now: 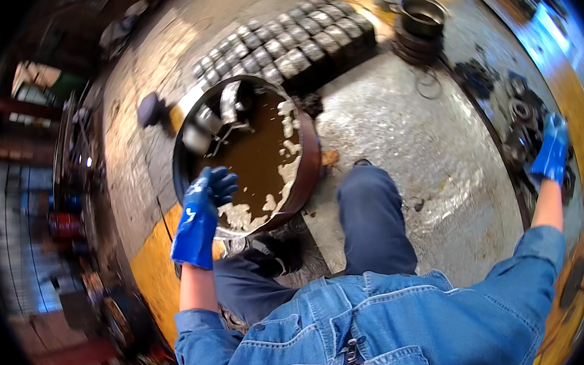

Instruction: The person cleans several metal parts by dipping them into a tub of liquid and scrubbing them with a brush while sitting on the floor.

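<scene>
My left hand [204, 200], in a long blue rubber glove, hovers at the near left rim of a large round metal tub [312, 155]. Its fingers are apart and slightly bent, with nothing visible in them. Brown liquid [252, 155] with patches of pale foam fills the tub. Shiny curved metal pieces [229, 104] and a whitish rounded part [197, 139] stick up at its far left. Stretched far out to the right, my right hand [553, 140], gloved alike, is beside a heap of dark metal parts [521, 113]; its fingers are too unclear to read.
Behind the tub stand rows of stacked shiny metal blocks [288, 42]. Dark metal rings [419, 32] are piled at the far right, near a thin wire loop [428, 84]. A dark knob-like object [152, 110] is left of the tub. Shelving and machinery line the left side.
</scene>
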A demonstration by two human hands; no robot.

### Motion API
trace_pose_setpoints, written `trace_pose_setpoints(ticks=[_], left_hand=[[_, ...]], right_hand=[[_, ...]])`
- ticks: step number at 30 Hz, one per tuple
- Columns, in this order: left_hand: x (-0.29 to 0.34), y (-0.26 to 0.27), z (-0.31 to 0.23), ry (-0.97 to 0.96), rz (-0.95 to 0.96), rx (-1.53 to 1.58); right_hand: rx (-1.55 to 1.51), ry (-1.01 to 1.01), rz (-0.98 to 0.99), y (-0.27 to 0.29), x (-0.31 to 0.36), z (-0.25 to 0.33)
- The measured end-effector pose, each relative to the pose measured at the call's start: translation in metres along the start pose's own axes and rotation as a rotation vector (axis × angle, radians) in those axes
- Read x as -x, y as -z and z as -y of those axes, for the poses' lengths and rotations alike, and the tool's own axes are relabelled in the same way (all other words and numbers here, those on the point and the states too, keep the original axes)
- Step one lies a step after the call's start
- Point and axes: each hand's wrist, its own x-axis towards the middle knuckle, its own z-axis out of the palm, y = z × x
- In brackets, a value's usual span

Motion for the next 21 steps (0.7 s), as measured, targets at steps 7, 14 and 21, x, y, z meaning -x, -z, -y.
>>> trace_pose_setpoints(ticks=[7,14,21], left_hand=[[0.015,0.049,0.093,0.047,0.033,0.193],[-0.013,0.086,0.123,-0.019,0.025,0.425],[-0.047,0.127,0.13,-0.198,-0.154,0.713]], right_hand=[[-0.282,0.194,0.041,-0.06,0.016,0.182],[-0.716,0.531,0.626,-0.08,0.16,0.532],[-0.495,0.824,0.885,-0.116,0.315,0.754]])
